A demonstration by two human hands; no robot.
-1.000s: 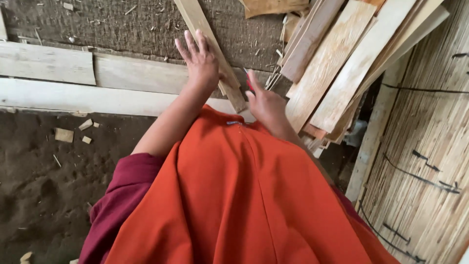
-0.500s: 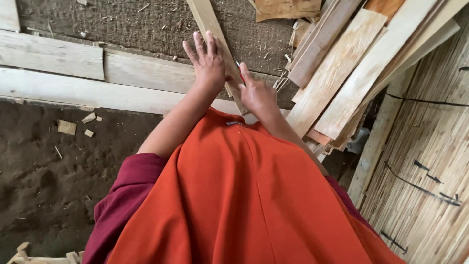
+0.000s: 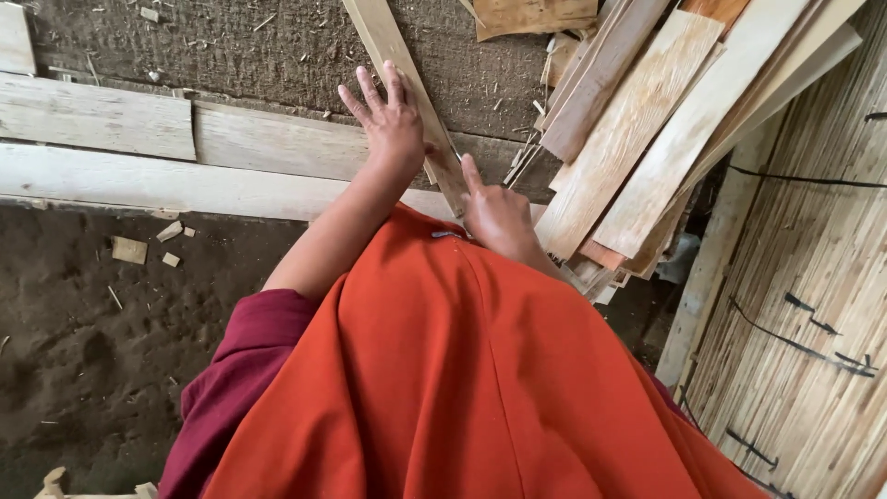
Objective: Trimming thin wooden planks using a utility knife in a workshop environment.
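A long narrow wooden slat (image 3: 407, 83) runs diagonally over the dirt ground and across the pale planks. My left hand (image 3: 390, 120) lies flat on it, fingers spread. My right hand (image 3: 494, 211) grips the slat's near end, index finger stretched along the wood. Orange cloth (image 3: 443, 370) over my lap fills the lower view and hides the slat's near tip. A maroon sleeve (image 3: 242, 356) shows at the lower left.
Two long pale planks (image 3: 139, 157) lie side by side across the ground at left. A fanned stack of boards (image 3: 647, 129) leans at upper right. A wall of split bamboo strips (image 3: 813, 277) runs down the right. Wood chips (image 3: 129, 249) dot the dirt.
My left hand has stayed flat on the slat. My right hand shifted slightly along the slat's near end, and its index finger now points up the wood.
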